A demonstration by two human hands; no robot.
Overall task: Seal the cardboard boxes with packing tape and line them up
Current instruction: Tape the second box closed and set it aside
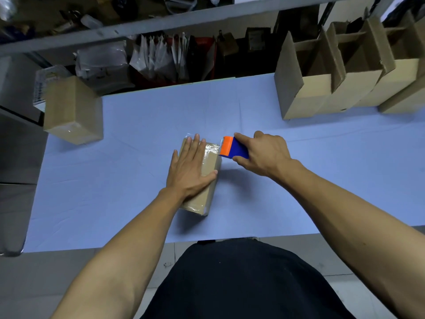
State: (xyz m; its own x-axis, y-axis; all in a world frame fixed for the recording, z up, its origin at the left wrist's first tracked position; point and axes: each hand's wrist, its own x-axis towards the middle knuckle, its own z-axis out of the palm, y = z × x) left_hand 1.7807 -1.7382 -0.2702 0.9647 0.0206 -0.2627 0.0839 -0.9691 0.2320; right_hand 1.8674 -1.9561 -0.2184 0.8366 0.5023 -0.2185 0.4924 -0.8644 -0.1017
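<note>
Box in hand: a small closed cardboard box (208, 180) lies in the middle of the blue table (115, 180), its long side running away from the person, its far end wrapped in clear tape (212, 148).
Left hand: the left hand (189, 168) lies flat on the box's top, fingers spread and stretched toward the far end, thumb out along the right edge; it grips nothing, only presses down.
Right hand: the right hand (264, 154) is closed round a blue and orange tape dispenser (232, 148), thumb on the near side, forefinger along the far side.
Dispenser: its orange end meets the box's far right corner, just where the clear tape runs over the edge.
Sealed box: a second closed box (73, 111) sits at the table's far left corner, well apart from the first, glossy tape showing on its near face.
Open boxes: a row of open boxes (345, 77) stands side by side along the far right of the table, flaps upright.
Background: a grey shelf (161, 26) runs above the table's far edge; beneath it are white plastic bags (158, 58) and dark clutter too dim to name.
Person: black clothing (241, 284) shows at the near edge, both forearms bare.
</note>
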